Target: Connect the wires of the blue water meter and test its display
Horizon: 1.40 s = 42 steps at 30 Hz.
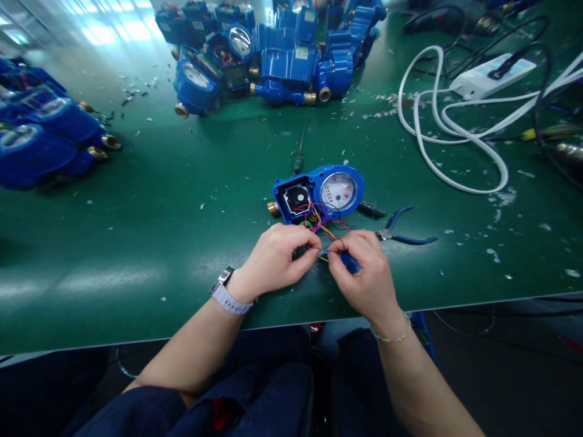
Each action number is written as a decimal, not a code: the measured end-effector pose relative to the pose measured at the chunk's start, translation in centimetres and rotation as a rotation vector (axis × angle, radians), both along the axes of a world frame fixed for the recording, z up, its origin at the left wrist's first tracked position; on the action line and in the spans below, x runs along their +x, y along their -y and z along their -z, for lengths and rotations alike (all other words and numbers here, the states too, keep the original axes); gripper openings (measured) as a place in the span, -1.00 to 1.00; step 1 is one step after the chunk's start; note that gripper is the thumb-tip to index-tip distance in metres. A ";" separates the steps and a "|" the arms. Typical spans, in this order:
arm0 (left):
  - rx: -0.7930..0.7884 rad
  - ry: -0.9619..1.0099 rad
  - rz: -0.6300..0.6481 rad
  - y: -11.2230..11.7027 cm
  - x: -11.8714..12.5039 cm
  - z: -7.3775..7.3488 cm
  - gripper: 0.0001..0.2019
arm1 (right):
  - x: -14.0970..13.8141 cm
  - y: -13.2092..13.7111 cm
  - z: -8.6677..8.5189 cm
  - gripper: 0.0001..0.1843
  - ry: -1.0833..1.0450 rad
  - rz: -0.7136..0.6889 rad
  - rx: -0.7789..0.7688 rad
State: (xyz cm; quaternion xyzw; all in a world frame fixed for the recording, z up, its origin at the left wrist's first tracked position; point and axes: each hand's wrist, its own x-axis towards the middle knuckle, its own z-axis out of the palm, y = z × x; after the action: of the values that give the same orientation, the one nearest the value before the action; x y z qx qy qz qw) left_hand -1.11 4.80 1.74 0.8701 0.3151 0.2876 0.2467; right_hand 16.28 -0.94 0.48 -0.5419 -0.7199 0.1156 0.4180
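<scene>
A blue water meter (319, 191) lies in front of me, its round dial face up and its square side compartment uncovered. Red, black and yellow wires (325, 226) run out of that compartment toward my fingers. My left hand (286, 252) pinches thin wire between thumb and forefinger. Close beside it, my right hand (362, 267) is closed in a pinch on wire too, the fingertips of both almost meeting. Which wire colours sit in each pinch is hard to make out. Blue-handled cutting pliers (398, 233) rest open just right of my right hand.
Beyond the meter lies a screwdriver (298, 158); a dark handle (372, 210) shows at its right. Several blue meters (289, 60) crowd the back, and more meters (40, 136) stand at left. A white power strip (492, 76) with looped cable (437, 152) occupies the right. Scraps dot the green table (150, 243).
</scene>
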 end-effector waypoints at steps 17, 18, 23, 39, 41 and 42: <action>-0.048 0.048 -0.076 0.3 0.5 0.2 -0.88 | -0.4 -0.1 0.0 -0.85 -0.038 0.031 -0.002; -0.059 0.055 -0.068 0.2 0.5 0.2 -0.87 | -0.3 -0.1 0.0 -0.85 -0.040 0.029 -0.003; -0.093 0.059 -0.040 -0.1 0.2 0.1 -0.82 | 0.1 -0.1 0.0 -0.86 -0.049 0.020 -0.021; -0.037 0.038 -0.078 0.0 0.3 0.1 -0.91 | 0.2 0.0 0.0 -0.87 -0.079 0.008 -0.014; -0.030 0.047 -0.082 0.0 0.4 0.1 -0.92 | 0.3 0.0 0.1 -0.88 -0.070 0.000 -0.009; -0.028 0.050 -0.084 0.0 0.4 0.2 -0.92 | 0.4 0.0 0.2 -0.88 -0.065 -0.004 -0.006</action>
State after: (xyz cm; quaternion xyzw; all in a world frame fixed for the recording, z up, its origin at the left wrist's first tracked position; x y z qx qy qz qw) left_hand -0.73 4.75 1.59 0.8452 0.3491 0.3147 0.2543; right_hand 16.70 -0.93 0.32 -0.5378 -0.7065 0.1364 0.4393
